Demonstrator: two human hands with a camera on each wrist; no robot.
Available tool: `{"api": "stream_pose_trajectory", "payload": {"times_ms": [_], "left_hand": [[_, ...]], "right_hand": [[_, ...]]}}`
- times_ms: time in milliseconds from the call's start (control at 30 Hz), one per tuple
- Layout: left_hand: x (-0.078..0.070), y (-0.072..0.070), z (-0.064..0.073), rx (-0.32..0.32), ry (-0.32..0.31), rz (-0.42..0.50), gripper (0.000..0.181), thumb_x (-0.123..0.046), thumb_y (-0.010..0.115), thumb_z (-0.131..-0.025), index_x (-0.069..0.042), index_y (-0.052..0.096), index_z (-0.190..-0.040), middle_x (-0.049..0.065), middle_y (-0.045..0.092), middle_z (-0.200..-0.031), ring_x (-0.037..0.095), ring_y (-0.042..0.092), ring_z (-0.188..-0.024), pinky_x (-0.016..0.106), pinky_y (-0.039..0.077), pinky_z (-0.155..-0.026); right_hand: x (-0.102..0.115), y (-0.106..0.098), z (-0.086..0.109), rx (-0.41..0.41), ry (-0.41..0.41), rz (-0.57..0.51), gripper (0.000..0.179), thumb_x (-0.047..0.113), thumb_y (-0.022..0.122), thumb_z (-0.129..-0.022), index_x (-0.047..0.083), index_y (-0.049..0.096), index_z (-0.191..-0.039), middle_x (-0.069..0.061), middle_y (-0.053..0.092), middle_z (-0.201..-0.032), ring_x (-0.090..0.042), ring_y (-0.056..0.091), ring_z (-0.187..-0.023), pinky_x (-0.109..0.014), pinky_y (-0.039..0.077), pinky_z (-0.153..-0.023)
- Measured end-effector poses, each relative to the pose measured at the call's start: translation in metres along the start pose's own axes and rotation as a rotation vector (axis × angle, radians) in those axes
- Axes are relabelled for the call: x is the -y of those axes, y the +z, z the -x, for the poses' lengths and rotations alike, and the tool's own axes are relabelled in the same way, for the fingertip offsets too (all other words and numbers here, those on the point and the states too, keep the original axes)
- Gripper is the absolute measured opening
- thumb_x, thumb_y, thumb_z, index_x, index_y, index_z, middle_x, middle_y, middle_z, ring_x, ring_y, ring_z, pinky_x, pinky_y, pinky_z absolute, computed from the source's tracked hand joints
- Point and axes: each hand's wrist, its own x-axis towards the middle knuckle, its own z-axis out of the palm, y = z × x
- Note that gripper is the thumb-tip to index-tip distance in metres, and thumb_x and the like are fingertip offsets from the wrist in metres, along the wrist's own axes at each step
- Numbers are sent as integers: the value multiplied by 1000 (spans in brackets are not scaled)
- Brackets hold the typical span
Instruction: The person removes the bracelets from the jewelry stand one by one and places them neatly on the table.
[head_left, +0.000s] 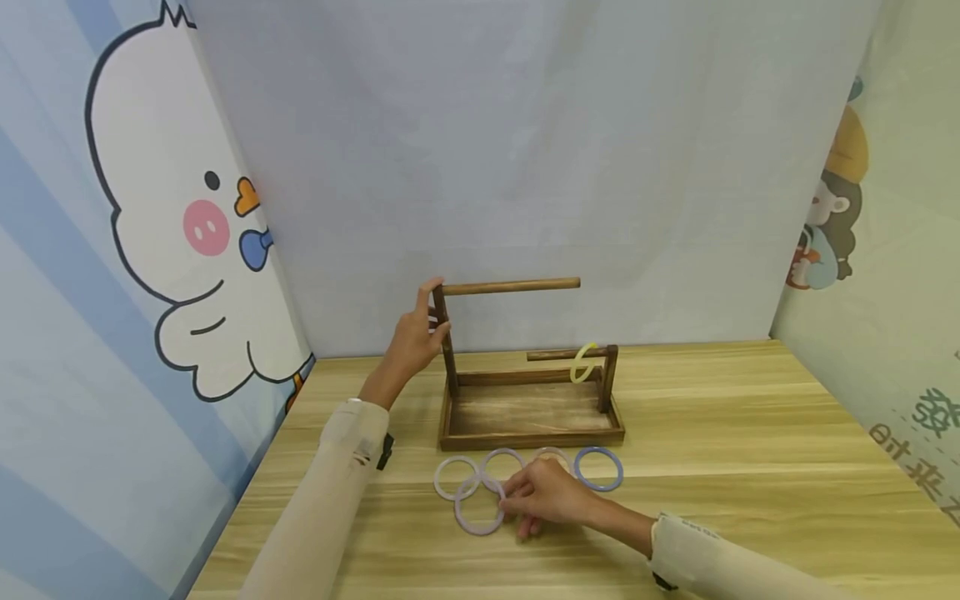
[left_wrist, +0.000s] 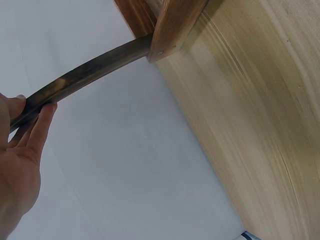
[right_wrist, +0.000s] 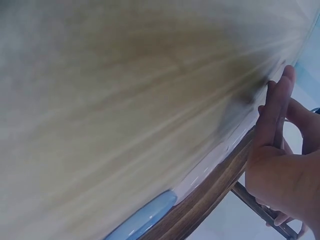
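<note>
A dark wooden stand has a tray base (head_left: pixel 532 440), a tall left post (head_left: pixel 451 367) with a long rod (head_left: pixel 517 287), and a short right post with a peg. My left hand (head_left: pixel 412 340) grips the tall post near its top; the left wrist view shows thumb and fingers (left_wrist: pixel 44 125) on either side of it. In front of the tray, my right hand (head_left: pixel 553 493) pinches the right edge of a lilac ring (head_left: pixel 480 532), which overlaps a whitish ring (head_left: pixel 437 482) in the head view. A yellow ring (head_left: pixel 575 372) hangs on the short peg (head_left: pixel 546 357).
Another lilac ring (head_left: pixel 502 452) lies behind the pinched one. A pale pinkish ring (head_left: pixel 553 451) is partly hidden by the right hand, with a blue ring (head_left: pixel 621 472) to its right. All lie on the wood-grain table (head_left: pixel 720 417), backed by a pale curtain (head_left: pixel 540 167).
</note>
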Motion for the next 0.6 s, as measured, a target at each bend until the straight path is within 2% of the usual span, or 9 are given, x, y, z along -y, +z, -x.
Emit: {"api": "stream_pose_trajectory", "payload": {"times_ms": [167, 600], "left_hand": [[0, 0, 0, 3, -4, 2, 77, 2, 67, -99, -19, 22, -158, 26, 70, -107, 39, 73, -100, 43, 66, -81], [0, 0, 0, 3, 9, -9, 76, 2, 66, -100, -20, 22, -158, 26, 69, -107, 39, 73, -100, 43, 66, -81]], "right_hand": [[0, 1, 0, 15, 15, -10, 20, 6, 74, -96, -10, 73, -109, -11, 78, -82, -19, 74, -57, -24, 61, -50], [-2, 5, -2, -75, -6, -21, 19, 3, 78, -92, -11, 75, -104, -12, 77, -79, -23, 74, -58, -26, 62, -50]]}}
